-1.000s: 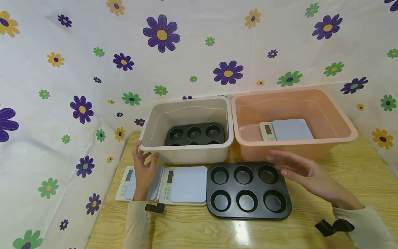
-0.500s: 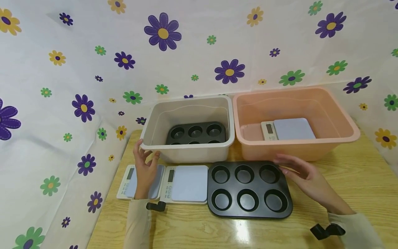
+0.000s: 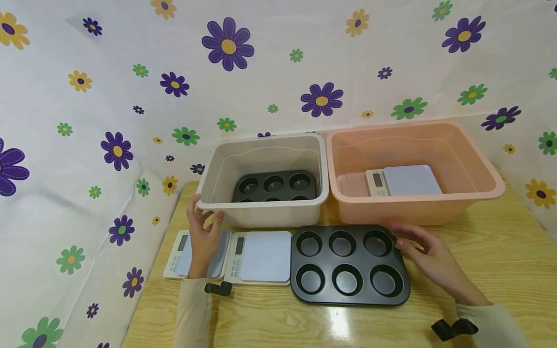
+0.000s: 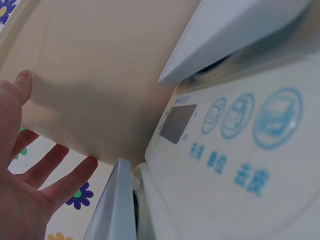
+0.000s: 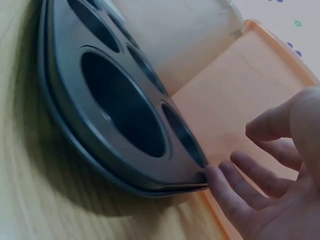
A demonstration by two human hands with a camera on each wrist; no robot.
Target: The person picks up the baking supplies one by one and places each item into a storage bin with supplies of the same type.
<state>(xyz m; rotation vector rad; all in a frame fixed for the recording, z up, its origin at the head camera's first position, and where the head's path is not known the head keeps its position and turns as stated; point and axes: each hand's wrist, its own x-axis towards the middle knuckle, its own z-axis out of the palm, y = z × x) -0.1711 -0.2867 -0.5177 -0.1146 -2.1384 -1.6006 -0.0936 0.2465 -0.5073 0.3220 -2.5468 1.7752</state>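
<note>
Muffin tray [image 3: 350,266], dark and with six cups, is set on the wooden table [image 3: 278,319], in front of the peach bin [image 3: 417,198]. Its far right corner is touched at the edge by the right hand [image 3: 435,253], whose fingers are held apart from one another. At the beige bin [image 3: 261,205], the near left corner is touched by the left hand [image 3: 203,241], with the fingers spread and the thumb held before the near wall. Beside the tray's left edge a white scale [image 3: 266,256] is placed, and next to it an outer scale [image 3: 174,263], partly covered by the left wrist. Another tin [image 3: 275,182] is contained in the beige bin, a third scale [image 3: 411,180] in the peach one
</note>
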